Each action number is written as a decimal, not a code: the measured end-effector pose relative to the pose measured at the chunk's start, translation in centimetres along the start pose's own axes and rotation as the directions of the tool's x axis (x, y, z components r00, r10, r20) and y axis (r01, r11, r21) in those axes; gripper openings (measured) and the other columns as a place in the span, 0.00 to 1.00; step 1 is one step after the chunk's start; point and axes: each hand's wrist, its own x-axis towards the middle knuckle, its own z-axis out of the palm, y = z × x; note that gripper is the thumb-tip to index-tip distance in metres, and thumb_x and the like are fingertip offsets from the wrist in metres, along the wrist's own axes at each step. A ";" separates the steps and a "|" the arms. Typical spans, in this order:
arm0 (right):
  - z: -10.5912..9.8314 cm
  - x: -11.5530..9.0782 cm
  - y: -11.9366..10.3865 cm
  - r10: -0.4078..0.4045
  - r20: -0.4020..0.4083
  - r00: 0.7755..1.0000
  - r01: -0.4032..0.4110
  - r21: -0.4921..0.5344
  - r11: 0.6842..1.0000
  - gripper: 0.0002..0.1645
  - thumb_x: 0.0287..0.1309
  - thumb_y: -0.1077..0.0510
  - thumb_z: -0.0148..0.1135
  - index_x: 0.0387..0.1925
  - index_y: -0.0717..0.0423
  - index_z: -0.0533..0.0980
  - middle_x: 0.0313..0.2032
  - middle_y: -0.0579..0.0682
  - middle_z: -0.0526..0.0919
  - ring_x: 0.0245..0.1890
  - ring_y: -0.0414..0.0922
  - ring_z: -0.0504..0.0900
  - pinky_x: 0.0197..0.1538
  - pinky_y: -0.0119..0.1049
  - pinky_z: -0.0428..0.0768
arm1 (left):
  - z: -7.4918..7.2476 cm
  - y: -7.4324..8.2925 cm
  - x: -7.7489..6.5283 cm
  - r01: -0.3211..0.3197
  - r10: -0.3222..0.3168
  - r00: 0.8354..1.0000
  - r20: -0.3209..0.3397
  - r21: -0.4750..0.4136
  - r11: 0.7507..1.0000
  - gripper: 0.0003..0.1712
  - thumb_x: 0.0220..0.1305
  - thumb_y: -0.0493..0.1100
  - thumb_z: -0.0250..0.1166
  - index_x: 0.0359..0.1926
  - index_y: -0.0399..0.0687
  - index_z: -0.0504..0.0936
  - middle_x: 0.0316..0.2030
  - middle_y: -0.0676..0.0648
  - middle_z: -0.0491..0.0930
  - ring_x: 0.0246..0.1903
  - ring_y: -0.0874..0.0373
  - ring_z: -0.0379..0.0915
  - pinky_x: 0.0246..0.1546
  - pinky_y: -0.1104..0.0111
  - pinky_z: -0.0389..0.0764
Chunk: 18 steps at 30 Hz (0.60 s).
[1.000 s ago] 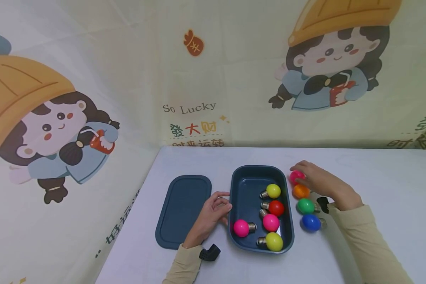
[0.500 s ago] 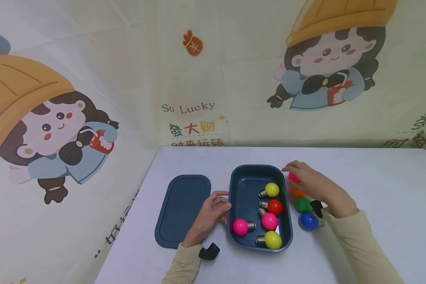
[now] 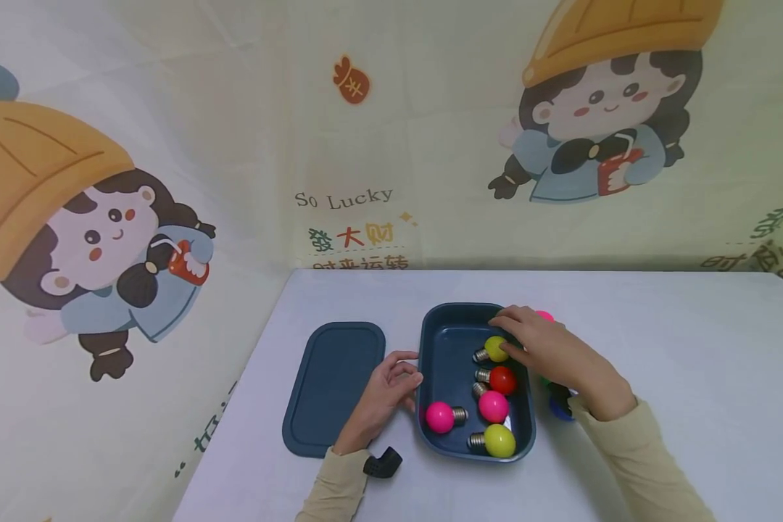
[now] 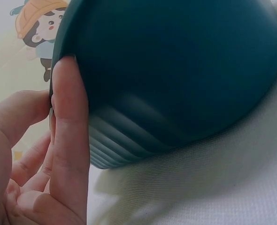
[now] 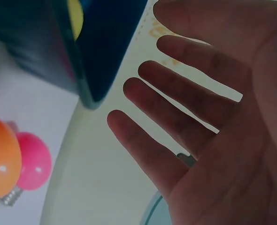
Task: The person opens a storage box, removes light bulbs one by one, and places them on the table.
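A dark blue box [image 3: 450, 457] holds several coloured light bulbs with silver screw bases: an upper yellow bulb [image 3: 496, 349], a red bulb [image 3: 503, 380], two pink bulbs, one at the left wall [image 3: 440, 417], and a lower yellow bulb [image 3: 499, 441]. My left hand [image 3: 386, 391] pinches the box's left rim between thumb and finger; the left wrist view shows the outer wall [image 4: 176, 70]. Over the box's upper right rim is my right hand [image 3: 554, 348], fingers stretched and apart, holding nothing. In the right wrist view, its palm [image 5: 223, 140] faces the camera.
A flat dark blue lid [image 3: 336, 391] lies left of the box. Right of the box are a pink bulb [image 3: 544, 316], an orange bulb [image 5: 2, 157], and a blue bulb [image 3: 561, 412], with a green one mostly hidden by my right hand. A printed cloth [image 3: 457, 145] hangs behind the white table.
My right hand has moved left, from beside the pink bulb outside the box to above the box's right rim. My left hand has stayed at the left rim. The bulbs have kept their places.
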 end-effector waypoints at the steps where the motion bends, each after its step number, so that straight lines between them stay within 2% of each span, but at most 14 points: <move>1: 0.0 0.0 -0.2 -0.007 -0.002 1.000 0.007 -0.001 1.000 0.25 0.57 0.62 0.71 0.56 0.63 0.77 0.53 0.58 0.78 0.53 0.55 0.78 0.49 0.48 0.85 | 0.0 0.0 0.0 0.000 0.000 1.000 0.002 -0.002 1.000 0.27 0.66 0.40 0.67 0.63 0.42 0.70 0.39 0.46 0.78 0.28 0.62 0.75 0.24 0.69 0.81; 9: 0.4 0.3 -1.9 -0.044 0.002 0.999 0.044 0.014 0.999 0.24 0.56 0.59 0.72 0.54 0.62 0.78 0.51 0.56 0.79 0.52 0.51 0.78 0.49 0.41 0.85 | -0.1 0.0 0.0 -0.004 0.004 1.000 0.005 -0.004 1.000 0.27 0.66 0.40 0.67 0.63 0.41 0.70 0.39 0.47 0.78 0.28 0.62 0.76 0.24 0.69 0.81; 18: 1.5 0.6 -3.5 -0.056 0.050 0.997 0.055 0.010 0.998 0.26 0.58 0.57 0.71 0.57 0.61 0.77 0.53 0.55 0.79 0.55 0.51 0.77 0.49 0.41 0.85 | 0.0 0.0 0.0 -0.004 0.004 1.000 0.005 -0.008 1.000 0.27 0.66 0.41 0.67 0.63 0.41 0.70 0.39 0.48 0.79 0.27 0.62 0.75 0.24 0.69 0.81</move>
